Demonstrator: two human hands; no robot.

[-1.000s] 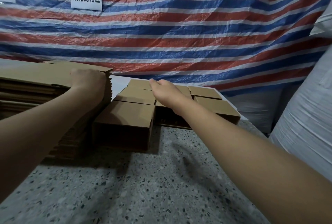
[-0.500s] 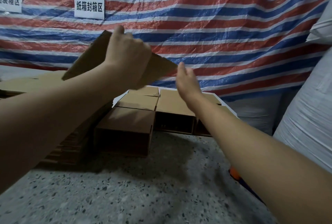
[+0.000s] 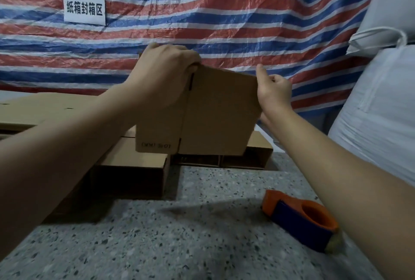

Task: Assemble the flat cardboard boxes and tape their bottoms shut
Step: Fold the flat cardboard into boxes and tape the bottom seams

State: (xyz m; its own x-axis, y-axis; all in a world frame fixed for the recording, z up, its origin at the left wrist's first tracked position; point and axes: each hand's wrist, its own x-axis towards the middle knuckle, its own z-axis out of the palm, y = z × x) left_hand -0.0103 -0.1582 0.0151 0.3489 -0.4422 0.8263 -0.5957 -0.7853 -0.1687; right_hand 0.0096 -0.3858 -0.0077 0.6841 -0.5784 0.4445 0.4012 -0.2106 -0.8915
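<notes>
Head view shows us, largest first, a red, white and blue striped tarp [image 3: 224, 21] hanging across the whole back of the room, with big white woven sacks [image 3: 381, 104] piled along our right. Below them the speckled grey terrazzo table [image 3: 179, 234] fills the lower frame. At its far left sits a stack of flat cardboard blanks [image 3: 33, 111], and beside it, toward the middle, several assembled boxes [image 3: 132, 167] lie in rows against the tarp. We hold a flat cardboard box [image 3: 215, 115] upright in the air above those boxes, its printed corner low on the left. Our left hand [image 3: 164, 77] grips its upper left part with fingers curled over the top edge, and our right hand [image 3: 272, 90] pinches its upper right edge, thumb raised. An orange and blue tape dispenser [image 3: 301, 219] rests on the table near our right forearm. A white sign [image 3: 84, 8] with black characters is fixed to the tarp at upper left.
</notes>
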